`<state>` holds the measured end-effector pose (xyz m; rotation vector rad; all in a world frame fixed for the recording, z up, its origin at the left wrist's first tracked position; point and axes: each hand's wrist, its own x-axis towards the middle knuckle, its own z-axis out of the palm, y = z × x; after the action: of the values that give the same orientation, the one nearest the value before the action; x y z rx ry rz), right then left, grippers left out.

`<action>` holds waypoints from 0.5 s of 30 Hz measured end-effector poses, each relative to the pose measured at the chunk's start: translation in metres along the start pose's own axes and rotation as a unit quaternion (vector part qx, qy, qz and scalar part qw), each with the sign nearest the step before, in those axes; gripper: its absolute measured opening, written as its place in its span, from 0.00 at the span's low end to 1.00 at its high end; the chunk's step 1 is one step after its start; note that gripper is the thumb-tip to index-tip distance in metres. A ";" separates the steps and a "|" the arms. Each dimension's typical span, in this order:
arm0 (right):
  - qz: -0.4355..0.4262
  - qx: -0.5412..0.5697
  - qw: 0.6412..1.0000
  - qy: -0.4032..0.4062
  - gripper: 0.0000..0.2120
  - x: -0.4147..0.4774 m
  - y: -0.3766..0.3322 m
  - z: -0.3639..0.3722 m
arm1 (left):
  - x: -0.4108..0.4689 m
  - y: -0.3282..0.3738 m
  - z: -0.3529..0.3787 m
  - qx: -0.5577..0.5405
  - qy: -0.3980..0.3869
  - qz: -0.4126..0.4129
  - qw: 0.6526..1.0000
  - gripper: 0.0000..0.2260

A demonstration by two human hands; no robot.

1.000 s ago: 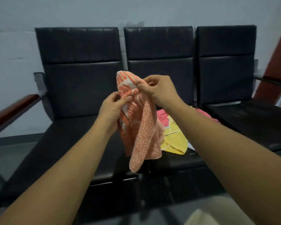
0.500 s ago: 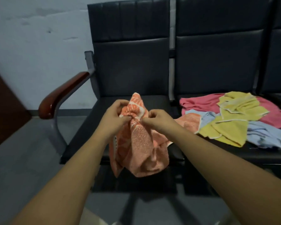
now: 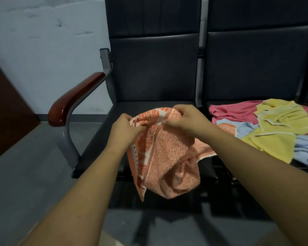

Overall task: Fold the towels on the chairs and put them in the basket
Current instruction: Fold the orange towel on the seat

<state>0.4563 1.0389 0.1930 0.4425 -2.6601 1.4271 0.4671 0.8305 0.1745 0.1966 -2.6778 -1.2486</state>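
**Orange towel gathered over the left seat**

Both hands pinch the top edge of the orange-and-white patterned terry towel: the left hand and right hand have their fingers curled tight on the cloth, probably hunting for corners to begin a fold. It hangs bunched above the black padded chair seat. The remaining pink, yellow and blue towels lie heaped on the neighbouring seat, cut off at the right. No basket is in view.
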 end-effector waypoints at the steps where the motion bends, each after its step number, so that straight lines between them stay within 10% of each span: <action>1: 0.010 0.044 0.999 0.017 0.15 0.000 -0.001 -0.001 | 0.000 -0.002 -0.002 -0.018 -0.015 -0.030 0.999 0.15; 15: 0.080 0.133 0.978 -0.139 0.11 -0.027 -0.018 0.016 | -0.017 0.015 -0.007 -0.334 -0.129 -0.024 0.933 0.13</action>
<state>0.4879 1.0220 0.1929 0.4919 -2.7798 1.9131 0.4846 0.8383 0.1881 -0.0029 -2.2607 -2.2390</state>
